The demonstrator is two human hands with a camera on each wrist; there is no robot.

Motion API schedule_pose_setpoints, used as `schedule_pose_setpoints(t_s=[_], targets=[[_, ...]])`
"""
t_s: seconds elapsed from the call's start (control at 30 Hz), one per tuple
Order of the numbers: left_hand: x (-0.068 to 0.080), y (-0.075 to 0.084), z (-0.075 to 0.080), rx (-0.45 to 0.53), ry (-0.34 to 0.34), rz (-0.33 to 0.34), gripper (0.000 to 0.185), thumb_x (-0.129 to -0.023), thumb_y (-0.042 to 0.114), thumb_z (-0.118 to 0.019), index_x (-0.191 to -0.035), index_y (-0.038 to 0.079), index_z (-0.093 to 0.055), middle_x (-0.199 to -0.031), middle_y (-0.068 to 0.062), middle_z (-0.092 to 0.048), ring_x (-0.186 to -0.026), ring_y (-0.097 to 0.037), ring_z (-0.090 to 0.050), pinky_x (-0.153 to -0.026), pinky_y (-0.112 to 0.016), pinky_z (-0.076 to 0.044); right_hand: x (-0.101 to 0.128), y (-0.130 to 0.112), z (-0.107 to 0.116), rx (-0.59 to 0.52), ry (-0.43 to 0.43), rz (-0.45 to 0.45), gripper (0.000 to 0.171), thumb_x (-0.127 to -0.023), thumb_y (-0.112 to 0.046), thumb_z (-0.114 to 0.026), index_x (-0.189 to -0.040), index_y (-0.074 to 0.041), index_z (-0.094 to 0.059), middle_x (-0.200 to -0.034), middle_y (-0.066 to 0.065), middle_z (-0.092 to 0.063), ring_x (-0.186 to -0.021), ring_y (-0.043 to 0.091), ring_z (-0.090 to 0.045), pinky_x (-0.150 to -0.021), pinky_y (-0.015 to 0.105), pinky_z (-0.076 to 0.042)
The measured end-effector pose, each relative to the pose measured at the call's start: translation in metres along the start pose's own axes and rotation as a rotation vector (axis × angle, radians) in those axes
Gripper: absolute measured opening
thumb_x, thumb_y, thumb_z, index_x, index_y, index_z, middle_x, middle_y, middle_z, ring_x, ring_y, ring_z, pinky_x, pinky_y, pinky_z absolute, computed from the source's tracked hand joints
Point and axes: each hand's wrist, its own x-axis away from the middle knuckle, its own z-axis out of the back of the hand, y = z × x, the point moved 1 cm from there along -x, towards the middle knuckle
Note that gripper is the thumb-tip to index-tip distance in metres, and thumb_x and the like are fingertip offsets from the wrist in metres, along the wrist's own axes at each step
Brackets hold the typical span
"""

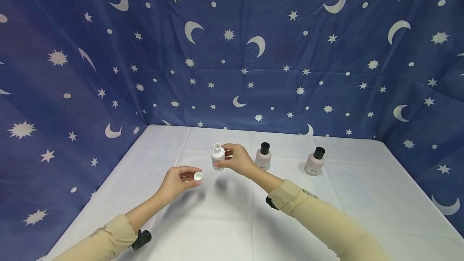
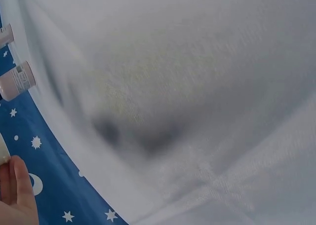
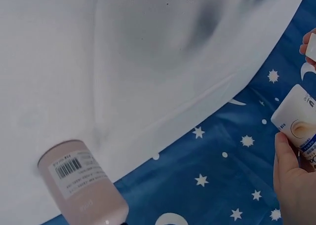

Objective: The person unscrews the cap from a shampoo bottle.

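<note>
While its long axis runs close to upright, the white bottle is held above the table, its shadow apart from its base and its bare mouth pointing up. The right hand grips it from the right, fingers and thumb about the body, so the neck and left side are free. The cap is off, lying to the left of the mouth and nearer the person, a short gap between. Its hollow side shows to the head camera, so cap and mouth are neither in line nor facing each other; that offset looks like the relation that matters most. The left hand pinches the cap between fingers and thumb and is the nearer one to it. Just beside the right wrist stands one pink bottle, black-topped; another stands farther right, well apart from both hands.
</note>
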Motion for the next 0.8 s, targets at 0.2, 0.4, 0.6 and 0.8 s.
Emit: schedule_pose_setpoints(t_s=[0.2,0.4,0.6,0.8], targets=[[-0.005,-0.010,0.001,-0.015,-0.057,-0.001,0.033,-0.076,-0.001,-0.075,-0.105,-0.012,-0.065,-0.102,-0.027,-0.067,-0.086,-0.018,-0.068,-0.075,-0.020,-0.056,-0.011,0.007,-0.006,-0.011,0.029,-0.003,0.037,-0.074,-0.003,-0.078,-0.108,0.004,-0.066,-0.107,0.019,-0.068,-0.099,0.031,-0.067,-0.080,0.030,-0.058],[-0.003,-0.023,-0.007,-0.036,-0.110,-0.021,0.032,-0.075,-0.002,-0.075,-0.103,-0.013,-0.064,-0.098,-0.026,-0.068,-0.084,-0.018,-0.068,-0.074,-0.020,-0.057,-0.024,0.014,-0.010,0.012,0.061,0.000,0.033,-0.073,-0.002,-0.079,-0.104,0.005,-0.067,-0.102,0.019,-0.069,-0.093,0.029,-0.068,-0.076,0.027,-0.058],[0.000,-0.035,-0.017,-0.096,-0.163,-0.026,0.029,-0.074,-0.002,-0.075,-0.100,-0.011,-0.065,-0.095,-0.023,-0.068,-0.085,-0.025,-0.068,-0.073,-0.021,-0.057,-0.041,0.024,-0.014,0.048,0.110,-0.031,0.032,-0.072,-0.004,-0.080,-0.101,0.003,-0.069,-0.099,0.017,-0.071,-0.088,0.027,-0.068,-0.074,0.026,-0.057],[-0.006,-0.041,-0.018,-0.162,-0.158,-0.046,0.029,-0.072,0.003,-0.078,-0.097,-0.006,-0.067,-0.089,-0.016,-0.069,-0.078,-0.014,-0.065,-0.069,-0.018,-0.055,-0.053,0.033,-0.019,0.021,0.124,-0.051,0.035,-0.072,-0.001,-0.079,-0.104,0.007,-0.067,-0.103,0.020,-0.069,-0.093,0.030,-0.068,-0.079,0.029,-0.057]])
